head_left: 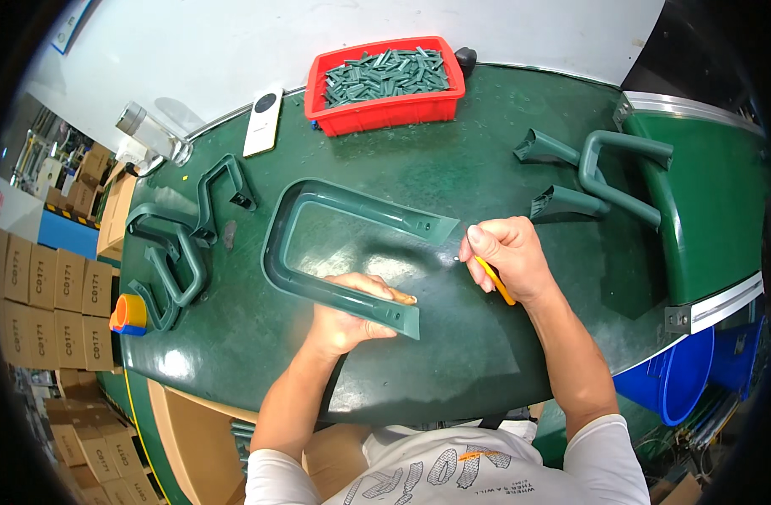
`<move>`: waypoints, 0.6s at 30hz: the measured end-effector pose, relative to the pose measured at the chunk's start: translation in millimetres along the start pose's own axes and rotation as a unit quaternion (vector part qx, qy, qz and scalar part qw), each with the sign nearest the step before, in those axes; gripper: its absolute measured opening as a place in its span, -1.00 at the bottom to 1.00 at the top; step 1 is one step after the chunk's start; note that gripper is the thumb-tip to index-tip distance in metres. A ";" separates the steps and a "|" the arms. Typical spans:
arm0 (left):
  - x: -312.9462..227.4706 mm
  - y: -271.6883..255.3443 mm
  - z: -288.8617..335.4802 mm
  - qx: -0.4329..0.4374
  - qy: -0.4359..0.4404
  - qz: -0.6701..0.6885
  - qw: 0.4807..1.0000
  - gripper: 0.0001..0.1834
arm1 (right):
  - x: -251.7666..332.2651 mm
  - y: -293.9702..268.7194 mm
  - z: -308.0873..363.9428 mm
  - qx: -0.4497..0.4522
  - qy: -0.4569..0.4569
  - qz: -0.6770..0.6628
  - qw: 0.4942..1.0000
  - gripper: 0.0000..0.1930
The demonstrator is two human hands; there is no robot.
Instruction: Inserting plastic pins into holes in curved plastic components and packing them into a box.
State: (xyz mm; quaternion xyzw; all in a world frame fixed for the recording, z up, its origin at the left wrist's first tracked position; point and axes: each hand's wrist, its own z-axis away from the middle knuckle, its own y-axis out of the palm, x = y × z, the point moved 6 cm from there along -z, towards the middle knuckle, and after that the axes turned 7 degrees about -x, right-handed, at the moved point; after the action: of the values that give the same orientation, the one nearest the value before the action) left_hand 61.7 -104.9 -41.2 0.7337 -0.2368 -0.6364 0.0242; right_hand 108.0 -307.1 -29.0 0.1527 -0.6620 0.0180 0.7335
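Observation:
My left hand (343, 318) grips a green U-shaped plastic handle (277, 227) by its lower arm, with the fingers wrapped round it from beneath. Both flared, cut ends of the handle point right, and the inside of its channel faces up. Something tan shows at a fingertip of this hand. Beside the handle's upper end, my right hand (507, 257) is closed on a slim yellow-handled tool (493, 279). The tool's tip is small and its kind is hard to make out; it appears apart from the handle.
A red bin (385, 116) full of small green pieces stands at the back, with a phone (262, 124) and a glass bottle (154, 133) to its left. More green handles lie left (179, 252) and right (625, 172). A green conveyor (697, 210) borders the right side; a tape roll (130, 313) sits at the left edge.

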 end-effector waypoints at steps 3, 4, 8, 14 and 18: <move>3.4 3.0 1.1 -0.025 -0.021 -0.004 0.999 -0.61 | 5.1 -4.0 -2.0 0.045 -0.066 0.001 0.997 -0.57; 3.4 4.1 1.2 -0.022 -0.020 -0.017 0.999 -0.61 | 7.6 -5.6 -1.6 0.049 -0.067 0.001 0.997 -0.55; 7.2 -16.9 -4.5 -0.127 -0.025 0.005 0.992 -0.55 | 14.9 -2.8 8.2 0.223 -0.111 -0.079 0.965 -0.58; -1.5 -39.2 -0.3 -0.129 0.043 -0.007 0.991 -0.55 | -0.7 -7.9 -2.4 0.141 -0.040 -0.139 0.979 -0.59; 1.3 -24.3 -2.5 -0.114 0.034 0.012 0.993 -0.55 | -1.3 -12.0 -3.2 0.105 -0.039 -0.122 0.986 -0.58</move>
State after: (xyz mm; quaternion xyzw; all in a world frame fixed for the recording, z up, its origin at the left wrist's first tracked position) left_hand 71.9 -84.6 -50.1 0.7448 -0.1701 -0.6333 0.1232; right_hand 113.6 -317.5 -33.0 0.3088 -0.6609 -0.0079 0.6840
